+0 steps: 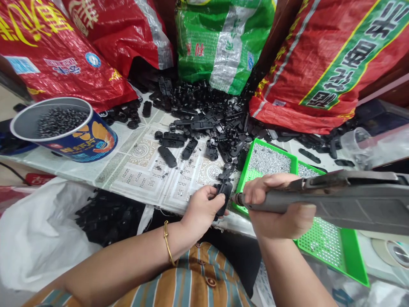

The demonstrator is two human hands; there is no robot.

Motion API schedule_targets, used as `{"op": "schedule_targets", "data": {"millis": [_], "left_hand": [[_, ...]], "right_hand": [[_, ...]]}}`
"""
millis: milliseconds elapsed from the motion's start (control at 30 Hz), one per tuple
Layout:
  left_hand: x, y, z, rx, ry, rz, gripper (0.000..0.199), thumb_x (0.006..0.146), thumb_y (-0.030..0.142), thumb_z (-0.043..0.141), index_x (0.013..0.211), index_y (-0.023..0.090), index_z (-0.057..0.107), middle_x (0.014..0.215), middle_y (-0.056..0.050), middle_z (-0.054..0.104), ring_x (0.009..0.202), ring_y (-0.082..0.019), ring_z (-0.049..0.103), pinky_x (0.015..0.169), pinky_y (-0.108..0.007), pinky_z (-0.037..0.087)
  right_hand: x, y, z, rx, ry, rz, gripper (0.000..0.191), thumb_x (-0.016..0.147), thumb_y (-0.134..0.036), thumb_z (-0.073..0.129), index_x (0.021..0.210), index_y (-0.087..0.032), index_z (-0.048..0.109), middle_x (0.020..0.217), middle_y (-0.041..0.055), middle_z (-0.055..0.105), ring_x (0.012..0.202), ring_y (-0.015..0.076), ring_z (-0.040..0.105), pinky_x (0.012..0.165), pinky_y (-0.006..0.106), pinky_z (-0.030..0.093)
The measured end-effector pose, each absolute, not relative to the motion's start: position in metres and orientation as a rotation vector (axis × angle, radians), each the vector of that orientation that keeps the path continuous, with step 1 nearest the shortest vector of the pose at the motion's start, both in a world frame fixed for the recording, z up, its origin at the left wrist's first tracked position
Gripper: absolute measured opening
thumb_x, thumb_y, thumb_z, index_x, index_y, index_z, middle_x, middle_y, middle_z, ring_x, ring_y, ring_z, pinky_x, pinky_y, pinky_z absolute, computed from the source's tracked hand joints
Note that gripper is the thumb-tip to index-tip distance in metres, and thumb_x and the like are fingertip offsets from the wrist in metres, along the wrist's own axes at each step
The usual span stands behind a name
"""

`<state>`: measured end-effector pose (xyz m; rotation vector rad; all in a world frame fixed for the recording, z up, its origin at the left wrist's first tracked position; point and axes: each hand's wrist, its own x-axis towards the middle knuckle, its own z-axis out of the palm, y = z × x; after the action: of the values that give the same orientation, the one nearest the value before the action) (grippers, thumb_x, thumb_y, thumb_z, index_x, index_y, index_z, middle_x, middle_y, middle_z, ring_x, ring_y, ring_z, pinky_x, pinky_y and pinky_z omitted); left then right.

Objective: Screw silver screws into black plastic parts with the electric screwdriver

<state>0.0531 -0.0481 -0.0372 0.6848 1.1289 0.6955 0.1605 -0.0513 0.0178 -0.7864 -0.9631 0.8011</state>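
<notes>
1. Head view: my left hand [201, 209] pinches a black plastic part [223, 197] at the table edge [140, 187], just beside the green tray [348, 251].
2. My right hand [277, 209] is wrapped tight around a grey electric screwdriver [332, 204], its tip touching the part.

Probably a small assembly workshop: heaped black plastic parts [204, 115], woven sacks [322, 64], screw tray [271, 160].

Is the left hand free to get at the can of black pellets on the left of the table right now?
Probably not as things stand: the left hand is closed on a black plastic part at the table edge. The path to the can looks open across bare tabletop, so it would need to set the part down first.
</notes>
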Motion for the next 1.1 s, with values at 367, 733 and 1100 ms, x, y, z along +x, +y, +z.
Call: {"op": "schedule_targets", "data": {"millis": [367, 733, 1100], "left_hand": [[0.051, -0.050, -0.040, 0.712, 1.086, 0.691, 0.012, 0.070, 0.027, 0.055, 0.069, 0.017, 0.047, 0.051, 0.005, 0.054, 0.043, -0.010, 0.054, 0.043, -0.019, 0.038], [0.044, -0.047, -0.038, 0.666, 1.001, 0.662, 0.019, 0.072, 0.031, 0.061, 0.074, 0.016, 0.050, 0.060, 0.000, 0.061, 0.058, -0.012, 0.061, 0.056, -0.021, 0.043], [0.032, -0.039, -0.020, 0.572, 0.827, 0.401, 0.028, 0.073, 0.034, 0.058, 0.095, 0.022, 0.045, 0.083, -0.003, 0.062, 0.052, -0.015, 0.063, 0.048, -0.024, 0.044]], "right_hand": [[0.156, -0.056, 0.010, -0.733, -1.043, 0.829, 0.029, 0.069, -0.048, 0.058, 0.071, -0.019, 0.059, 0.045, -0.0034, 0.050, 0.039, 0.0126, 0.045, 0.039, 0.027, 0.036], [0.168, -0.069, 0.036, -0.787, -1.042, 0.707, 0.040, 0.074, -0.057, 0.050, 0.086, -0.021, 0.063, 0.048, -0.0031, 0.053, 0.040, 0.0138, 0.048, 0.043, 0.031, 0.040], [0.232, -0.041, 0.017, -0.949, -0.818, 0.337, 0.041, 0.070, -0.056, 0.049, 0.078, -0.017, 0.059, 0.040, -0.0060, 0.047, 0.034, 0.0116, 0.044, 0.037, 0.026, 0.036]]}}
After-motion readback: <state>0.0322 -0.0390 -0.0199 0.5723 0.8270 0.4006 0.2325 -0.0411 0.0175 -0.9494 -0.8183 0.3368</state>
